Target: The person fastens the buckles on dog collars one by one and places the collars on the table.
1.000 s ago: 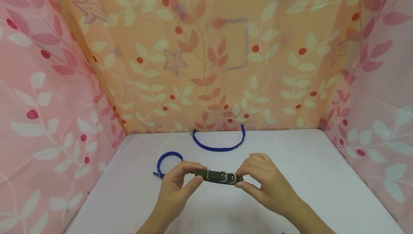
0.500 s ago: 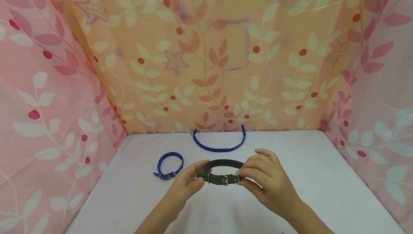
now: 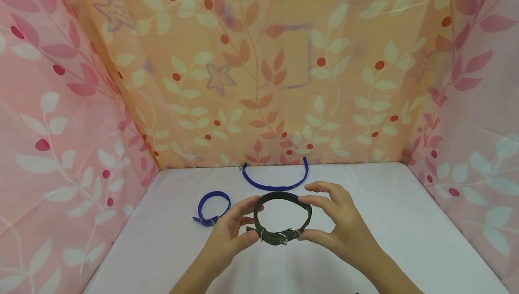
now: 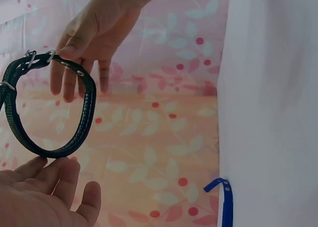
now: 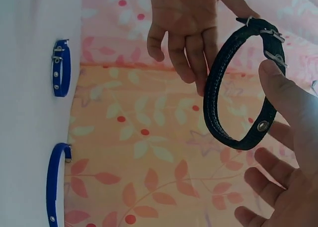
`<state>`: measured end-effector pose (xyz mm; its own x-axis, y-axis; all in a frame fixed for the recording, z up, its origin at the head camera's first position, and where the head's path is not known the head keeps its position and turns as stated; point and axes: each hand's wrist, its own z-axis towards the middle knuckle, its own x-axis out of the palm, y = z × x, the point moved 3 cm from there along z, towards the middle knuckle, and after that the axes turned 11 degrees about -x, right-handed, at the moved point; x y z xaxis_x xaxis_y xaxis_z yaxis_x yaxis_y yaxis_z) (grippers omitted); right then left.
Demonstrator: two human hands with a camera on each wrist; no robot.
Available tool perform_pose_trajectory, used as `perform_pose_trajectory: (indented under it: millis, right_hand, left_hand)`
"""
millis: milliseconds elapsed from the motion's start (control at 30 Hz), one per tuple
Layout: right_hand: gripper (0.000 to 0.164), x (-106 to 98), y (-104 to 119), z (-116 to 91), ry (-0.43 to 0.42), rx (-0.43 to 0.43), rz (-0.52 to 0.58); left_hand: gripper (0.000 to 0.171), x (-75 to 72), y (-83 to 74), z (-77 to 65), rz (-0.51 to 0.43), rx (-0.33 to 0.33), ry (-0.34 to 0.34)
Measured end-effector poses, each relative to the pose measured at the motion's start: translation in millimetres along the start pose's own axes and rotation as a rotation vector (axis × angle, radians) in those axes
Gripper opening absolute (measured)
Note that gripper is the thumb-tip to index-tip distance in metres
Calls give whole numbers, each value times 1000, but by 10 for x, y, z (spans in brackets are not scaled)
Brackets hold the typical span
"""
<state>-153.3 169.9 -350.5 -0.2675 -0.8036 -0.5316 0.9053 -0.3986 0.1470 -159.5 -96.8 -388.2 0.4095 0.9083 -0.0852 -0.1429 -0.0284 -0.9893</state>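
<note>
Left hand point(image 3: 229, 233): bottom centre of the head view, left of the middle; it pinches the collar's left side, thumb at the lower left of the loop, fingers at the upper left.
Right hand point(image 3: 340, 224): bottom centre, right of the middle; it pinches the collar's right side between thumb below and index finger above, the other fingers spread apart.
Dark green collar point(image 3: 272, 239): lower centre of the frame, between the two hands, held up off the table as a rounded loop, buckle point(image 3: 284, 239) at the bottom of the loop; in the right wrist view a metal eyelet point(image 5: 263, 125) shows on the strap.
Table point(image 3: 158, 253): white surface across the lower part of the frame.
Small blue collar point(image 3: 209, 222): lower left of centre, lying in a buckled ring near the left hand.
Blue strap point(image 3: 275, 188): just below the frame's centre, in a U-shaped curve by the table's far edge, ends pointing up the frame.
Side curtains point(image 3: 61, 167): pink, leaf-patterned, at the left and right edges.
Back curtain point(image 3: 255, 59): orange, with leaves and red dots, filling the upper middle.
</note>
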Motion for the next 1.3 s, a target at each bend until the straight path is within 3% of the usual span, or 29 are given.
perform_pose_trajectory:
  millis: [167,333,467,667,800,1000,1200,1300]
  right_hand:
    - [85,-3,-82,-60,94,262,74]
    - [89,25,-121,-85,129,389,121]
    - [85,38,-138,-94,149,448,162]
    - [79,36,-164,-116,167,449,233]
    - [74,45,-186,-120,158,421,309]
    - [71,77,-214,-130,113,404,362]
    - [67,158,-214,-134,113,450,417]
    - [65,207,-210,-142,116,486,434]
  left_hand:
    - [59,5,-7,3,21,99,13]
    - [61,10,-16,13,49,168,7]
    - [63,13,-21,17,92,166,-32]
    - [63,18,-29,19,173,77,-121]
    - [64,6,-45,21,174,59,-146]
    - [64,-5,-48,15,198,78,-179]
    - [58,-41,-59,27,226,114,-220]
    - [59,-66,-35,35,234,93,-232]
